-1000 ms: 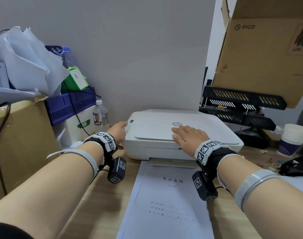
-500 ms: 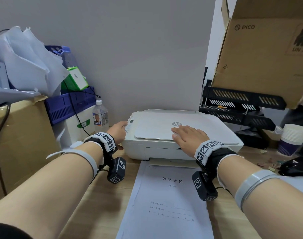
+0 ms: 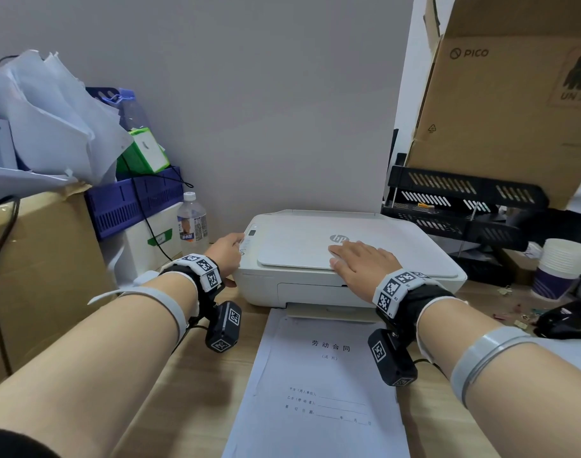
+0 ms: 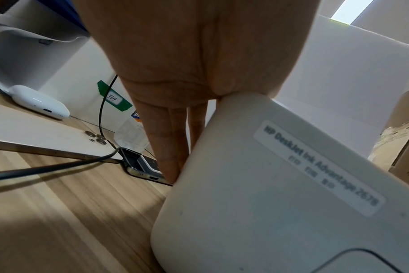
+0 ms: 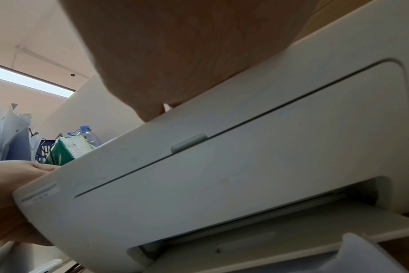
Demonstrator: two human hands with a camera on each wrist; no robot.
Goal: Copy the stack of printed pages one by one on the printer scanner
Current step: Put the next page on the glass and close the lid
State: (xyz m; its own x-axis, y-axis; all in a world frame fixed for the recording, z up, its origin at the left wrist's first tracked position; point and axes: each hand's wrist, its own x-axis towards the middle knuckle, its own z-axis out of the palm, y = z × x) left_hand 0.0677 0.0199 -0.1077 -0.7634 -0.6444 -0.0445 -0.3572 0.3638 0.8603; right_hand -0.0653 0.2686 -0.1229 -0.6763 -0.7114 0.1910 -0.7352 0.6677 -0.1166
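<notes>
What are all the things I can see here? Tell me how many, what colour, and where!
printer: one, white, middle of the wooden desk, lid closed
printed pages: one stack, white, on the desk in front of the printer
water bottle: one, clear, left of the printer
crate: one, blue, far left
green box: one, green and white, above the crate
loose papers: a pile, white, top left
letter trays: stacked, black, right of the printer
cardboard box: one, brown, top right
paper cups: one stack, white and purple, far right
phone: one, pale, left of the printer
left hand: at the printer's left front corner
right hand: flat on the printer lid
</notes>
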